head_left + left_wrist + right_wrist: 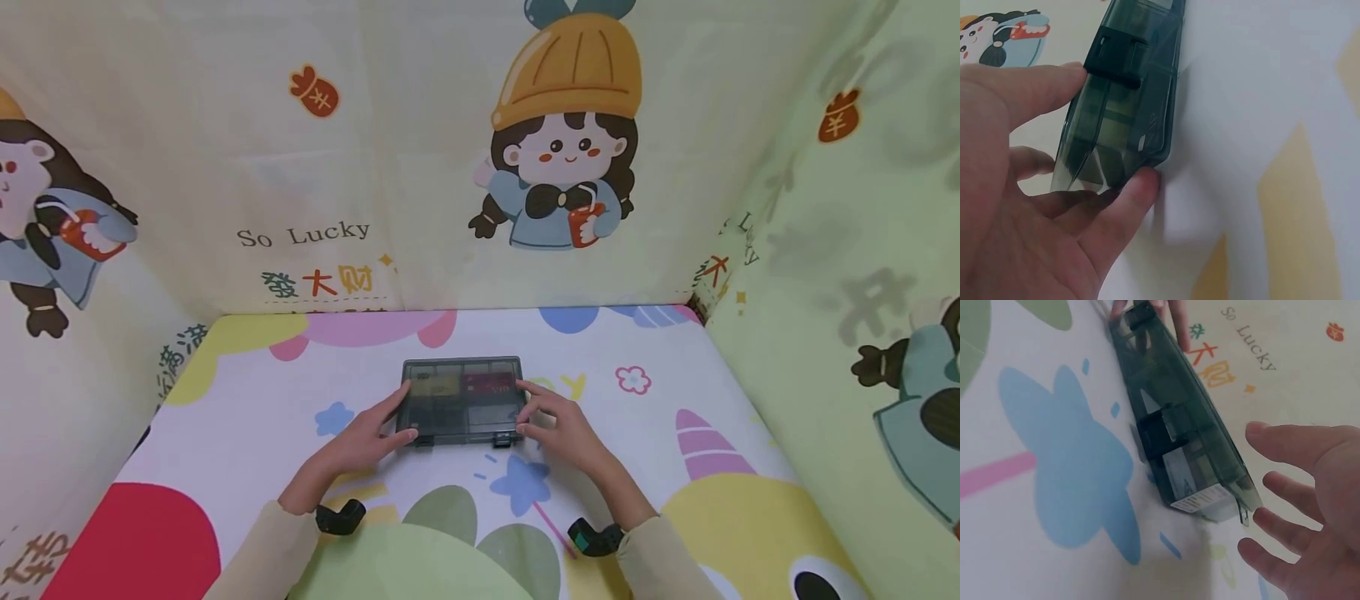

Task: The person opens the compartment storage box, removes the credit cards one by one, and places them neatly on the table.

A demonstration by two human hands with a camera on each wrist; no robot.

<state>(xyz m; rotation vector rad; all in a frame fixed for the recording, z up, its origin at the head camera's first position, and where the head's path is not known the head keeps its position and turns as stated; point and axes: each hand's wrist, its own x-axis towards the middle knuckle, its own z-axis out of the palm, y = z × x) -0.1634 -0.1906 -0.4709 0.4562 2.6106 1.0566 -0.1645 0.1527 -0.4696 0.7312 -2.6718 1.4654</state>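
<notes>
A dark translucent plastic compartment case (442, 414) lies on the table, its lid down and its two clasps facing me. Through the lid a yellowish card and a dark red card show. My left hand (362, 440) holds the case's left end; in the left wrist view the thumb rests by a front clasp (1116, 56) and the other fingers reach round the side. On the right, my right hand (562, 429) has its fingers spread beside the case's other end. From the right wrist view its fingertips (1259, 431) look just off or barely touching the edge. A white barcode label (1199, 499) marks that end.
The table cover (247, 442) is white with printed coloured shapes. A patterned cloth wall (420, 183) rises behind the table, with more cloth at both sides. Each wrist wears a black camera, one (341, 517) on the left and one (596, 537) on the right.
</notes>
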